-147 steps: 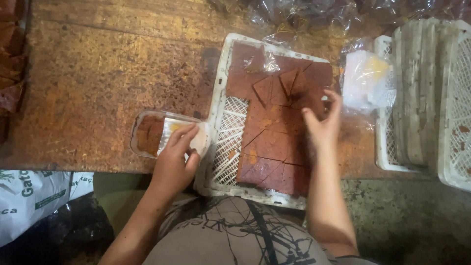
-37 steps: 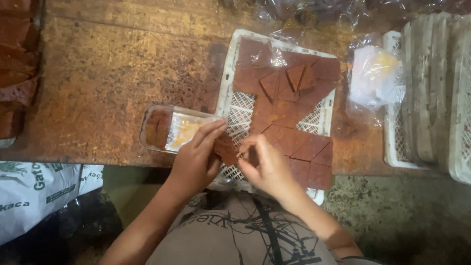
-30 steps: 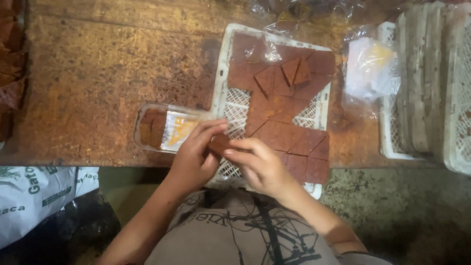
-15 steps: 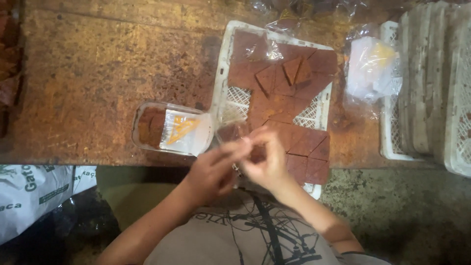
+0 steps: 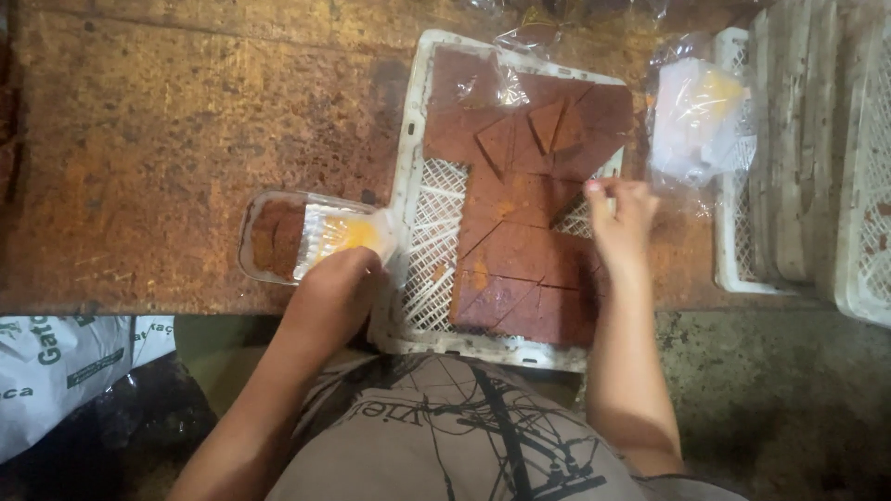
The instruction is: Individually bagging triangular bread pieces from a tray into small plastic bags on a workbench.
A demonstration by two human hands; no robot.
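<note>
Left hand (image 5: 336, 286): rests on the near end of a clear plastic container (image 5: 278, 237) on the desk (image 5: 167, 121), grasping it; a few brown slabs already sit inside. Right hand (image 5: 620, 215): fingertips pinching the edge of a brown triangular piece (image 5: 520, 250) on the white lattice tray (image 5: 422, 232). Most cut pieces remain on the tray; packing appears barely begun. Stacked white trays (image 5: 817, 158) lie right.

Bare wooden tabletop (image 5: 167, 130) lies open left; stacked white crates (image 5: 807, 158) crowd right.
</note>
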